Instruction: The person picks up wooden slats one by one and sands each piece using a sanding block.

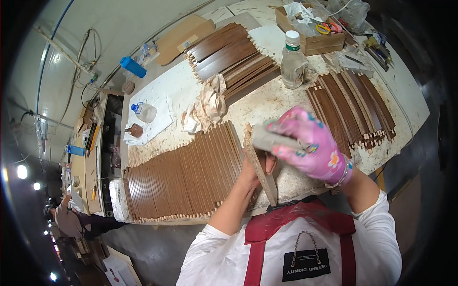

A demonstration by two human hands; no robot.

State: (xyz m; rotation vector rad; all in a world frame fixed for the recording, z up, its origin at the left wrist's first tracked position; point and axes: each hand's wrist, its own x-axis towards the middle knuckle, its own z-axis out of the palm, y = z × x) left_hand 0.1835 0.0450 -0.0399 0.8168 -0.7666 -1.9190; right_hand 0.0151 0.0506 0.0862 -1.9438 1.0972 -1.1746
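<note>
My bare left hand (251, 172) is closed around a narrow wooden slat (261, 171), which stands tilted with one end near my apron. My right hand (318, 142), in a pink flowered glove, grips a flat grey block (267, 139) beside the slat's upper end. Whether the block touches the slat I cannot tell. A long row of brown slats (183, 174) with pale dowel ends lies to the left of my left hand. Another group of dark slats (350, 107) lies to the right, beyond my glove.
Farther back are stacked brown slats (224, 55), crumpled brown paper (210, 102) and a white-capped bottle (293, 64). A small blue-capped bottle (144, 112) rests at the left. A cardboard box (317, 44) of tools and plastic stands at the back right. Another person (71, 219) is far left.
</note>
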